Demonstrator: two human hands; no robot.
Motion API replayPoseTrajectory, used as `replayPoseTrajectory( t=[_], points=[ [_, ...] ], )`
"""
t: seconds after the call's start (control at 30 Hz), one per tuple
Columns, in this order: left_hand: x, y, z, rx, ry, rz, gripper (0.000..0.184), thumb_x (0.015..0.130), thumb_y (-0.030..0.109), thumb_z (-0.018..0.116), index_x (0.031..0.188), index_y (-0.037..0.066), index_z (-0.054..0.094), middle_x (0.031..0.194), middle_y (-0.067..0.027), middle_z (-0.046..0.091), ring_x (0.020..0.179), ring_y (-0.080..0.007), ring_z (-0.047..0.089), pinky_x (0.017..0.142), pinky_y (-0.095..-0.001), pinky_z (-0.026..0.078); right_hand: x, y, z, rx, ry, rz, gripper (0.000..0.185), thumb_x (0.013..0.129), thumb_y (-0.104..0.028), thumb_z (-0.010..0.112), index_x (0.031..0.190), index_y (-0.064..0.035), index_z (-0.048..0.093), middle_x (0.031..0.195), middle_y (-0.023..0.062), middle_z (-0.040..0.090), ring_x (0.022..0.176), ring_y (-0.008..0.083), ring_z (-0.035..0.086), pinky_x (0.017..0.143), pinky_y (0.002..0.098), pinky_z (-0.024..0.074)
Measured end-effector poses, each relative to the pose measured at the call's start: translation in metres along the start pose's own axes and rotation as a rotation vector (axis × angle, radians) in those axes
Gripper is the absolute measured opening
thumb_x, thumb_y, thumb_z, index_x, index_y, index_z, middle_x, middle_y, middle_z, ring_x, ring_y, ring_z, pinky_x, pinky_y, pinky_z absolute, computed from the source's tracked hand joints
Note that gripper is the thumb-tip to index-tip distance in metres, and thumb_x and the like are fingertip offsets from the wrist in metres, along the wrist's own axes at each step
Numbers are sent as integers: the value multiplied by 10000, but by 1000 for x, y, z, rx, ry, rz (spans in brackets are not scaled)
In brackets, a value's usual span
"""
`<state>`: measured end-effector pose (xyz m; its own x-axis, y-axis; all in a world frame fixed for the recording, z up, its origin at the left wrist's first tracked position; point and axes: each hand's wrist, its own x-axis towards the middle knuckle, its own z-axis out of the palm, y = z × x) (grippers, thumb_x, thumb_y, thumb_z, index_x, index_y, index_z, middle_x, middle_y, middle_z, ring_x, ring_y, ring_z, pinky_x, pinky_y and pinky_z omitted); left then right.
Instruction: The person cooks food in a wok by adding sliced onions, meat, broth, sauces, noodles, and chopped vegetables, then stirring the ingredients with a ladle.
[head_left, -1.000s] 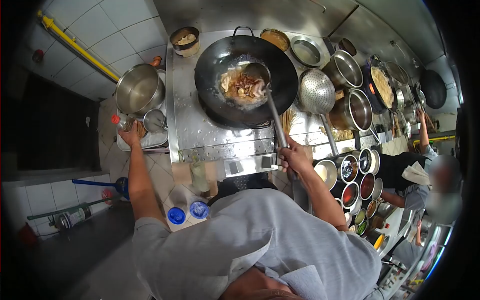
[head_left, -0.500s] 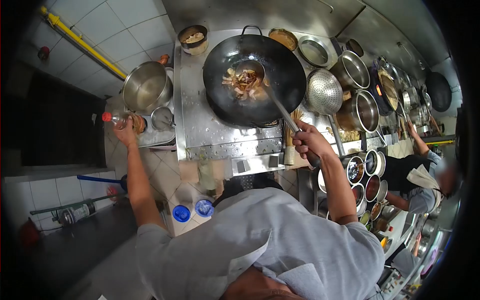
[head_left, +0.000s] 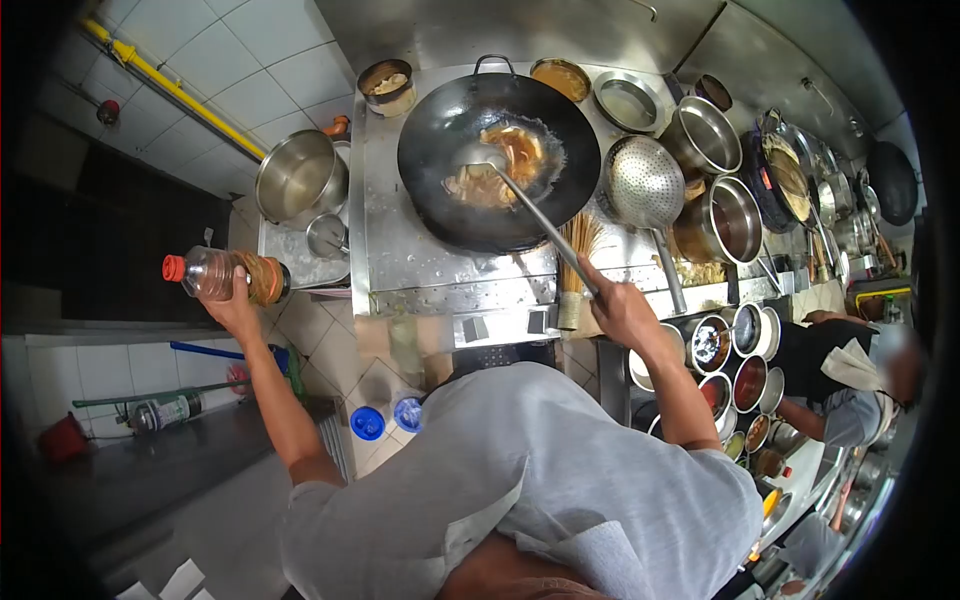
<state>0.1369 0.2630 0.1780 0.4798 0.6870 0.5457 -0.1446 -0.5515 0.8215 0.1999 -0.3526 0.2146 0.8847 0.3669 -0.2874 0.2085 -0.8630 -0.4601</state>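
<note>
My left hand [head_left: 233, 308] is wrapped around a clear plastic bottle [head_left: 207, 274] with a red cap and an orange-brown band. The bottle lies nearly sideways in the view, cap to the left, beside the metal tray. My right hand [head_left: 622, 318] grips the long handle of a ladle [head_left: 540, 218]. The ladle's head rests inside a large black wok [head_left: 438, 130] on the stove. Sliced food [head_left: 480, 188] lies around the ladle head, and brown liquid [head_left: 522, 150] spreads beside it.
A deep steel pot [head_left: 298, 178] and a small cup [head_left: 326, 236] stand on a tray at left. A bamboo brush [head_left: 571, 290], a perforated strainer [head_left: 643, 182] and steel pots [head_left: 706, 135] sit right of the wok. A co-worker [head_left: 850, 385] stands at far right, near several seasoning containers.
My left hand has brought the bottle away from beside the tray, and more of it shows. The ladle has shifted, and the food is spread out with brown liquid showing.
</note>
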Motion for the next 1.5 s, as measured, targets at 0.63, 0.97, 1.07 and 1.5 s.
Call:
replayPoseTrajectory(
  t=[0.63, 0.97, 1.07, 1.5],
  points=[
    [-49, 95, 102, 149, -777, -207, 586, 800, 168, 859, 1285, -17, 586, 1069, -129, 734, 955, -179, 702, 852, -333, 559, -8, 32, 27, 327, 4, 59, 710, 844, -84, 626, 1533, -122, 457, 869, 241, 696, 800, 336, 702, 811, 428, 525],
    [-60, 125, 212, 775, -1281, 316, 621, 741, 438, 842, 1095, -28, 635, 969, -220, 719, 915, -421, 700, 820, -520, 536, -11, 21, 32, 1550, -198, 252, 728, 955, -10, 564, 1614, -182, 304, 711, -1, 498, 458, 76, 437, 390, 257, 392],
    [-66, 117, 247, 949, -1309, 454, 596, 714, 399, 872, 1092, -8, 655, 1032, -174, 741, 1004, -354, 722, 857, -441, 573, -15, 26, 42, 1701, -269, 276, 693, 977, -23, 555, 1596, -228, 319, 739, -5, 476, 447, 53, 391, 375, 234, 373],
    [-71, 134, 286, 1101, -1345, 637, 567, 756, 367, 868, 1129, -3, 655, 999, -158, 750, 953, -335, 742, 833, -429, 595, -31, 24, 46, 1930, -280, 350, 594, 992, -27, 516, 1520, -286, 431, 701, -8, 458, 426, 35, 376, 345, 200, 342]
  ],
)
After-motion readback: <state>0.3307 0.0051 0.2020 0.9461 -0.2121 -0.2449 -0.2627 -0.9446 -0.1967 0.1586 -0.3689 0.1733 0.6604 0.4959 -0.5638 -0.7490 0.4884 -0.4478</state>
